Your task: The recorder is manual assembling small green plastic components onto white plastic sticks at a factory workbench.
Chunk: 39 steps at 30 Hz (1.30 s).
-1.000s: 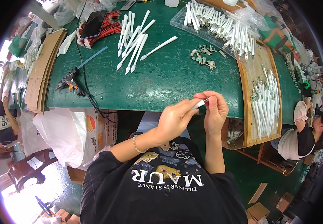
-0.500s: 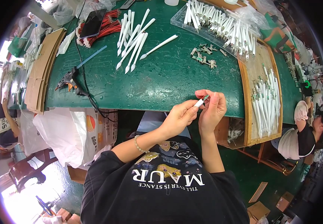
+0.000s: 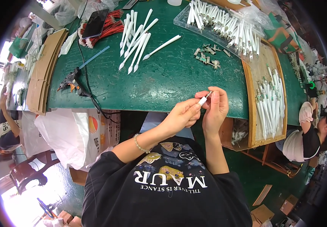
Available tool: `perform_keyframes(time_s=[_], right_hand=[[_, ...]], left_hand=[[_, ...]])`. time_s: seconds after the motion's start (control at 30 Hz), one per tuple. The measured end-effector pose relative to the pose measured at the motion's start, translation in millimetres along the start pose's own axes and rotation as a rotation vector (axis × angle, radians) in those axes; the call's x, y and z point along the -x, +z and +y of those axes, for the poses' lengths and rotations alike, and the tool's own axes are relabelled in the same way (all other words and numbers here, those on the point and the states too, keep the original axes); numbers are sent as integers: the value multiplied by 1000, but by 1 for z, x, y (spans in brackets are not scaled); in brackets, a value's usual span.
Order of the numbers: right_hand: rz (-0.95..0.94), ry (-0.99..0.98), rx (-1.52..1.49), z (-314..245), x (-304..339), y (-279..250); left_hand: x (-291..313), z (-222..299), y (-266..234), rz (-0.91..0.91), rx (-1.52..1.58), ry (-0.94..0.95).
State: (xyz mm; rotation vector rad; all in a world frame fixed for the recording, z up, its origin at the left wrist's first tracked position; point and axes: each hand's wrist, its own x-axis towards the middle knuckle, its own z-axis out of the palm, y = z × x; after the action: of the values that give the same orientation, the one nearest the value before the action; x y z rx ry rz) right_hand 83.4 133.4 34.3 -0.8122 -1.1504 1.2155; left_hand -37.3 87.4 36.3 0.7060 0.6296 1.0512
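My left hand is closed round a slim white plastic tube, whose open end points up and right. From that end sticks a small narrow circuit board, seen nearly edge-on. My right hand is closed on the board, thumb and fingers pinching it; part of the tube is hidden inside my left hand. Both hands are over the near edge of the green table. Beyond them lies a small heap of loose circuit boards. Several white tubes with pointed tips lie farther left.
A clear tray heaped with white tubes stands far right. A wooden tray on the right holds more tubes with boards. At left are a glue gun with a cord, a phone, red wires and cardboard.
The tube and board have turned, so the board's green face no longer shows. My right fingers have risen slightly and straightened around the board. The left hand stays on the tube.
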Motion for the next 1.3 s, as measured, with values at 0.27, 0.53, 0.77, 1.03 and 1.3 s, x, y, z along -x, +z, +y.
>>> perform_keyframes(time_s=[0.27, 0.53, 0.77, 1.03, 1.3], right_hand=[[-106, 166, -14, -2, 2, -1], [-89, 49, -4, -3, 8, 8], [-75, 119, -103, -4, 4, 9], [-78, 129, -86, -10, 2, 13], [-95, 195, -48, -12, -8, 13]], left_hand=[[-1, -6, 4, -2, 37, 15], [-7, -7, 6, 33, -80, 82], [-16, -14, 8, 174, -261, 193], [-16, -21, 10, 239, -348, 332], [-17, -12, 12, 237, -281, 263]])
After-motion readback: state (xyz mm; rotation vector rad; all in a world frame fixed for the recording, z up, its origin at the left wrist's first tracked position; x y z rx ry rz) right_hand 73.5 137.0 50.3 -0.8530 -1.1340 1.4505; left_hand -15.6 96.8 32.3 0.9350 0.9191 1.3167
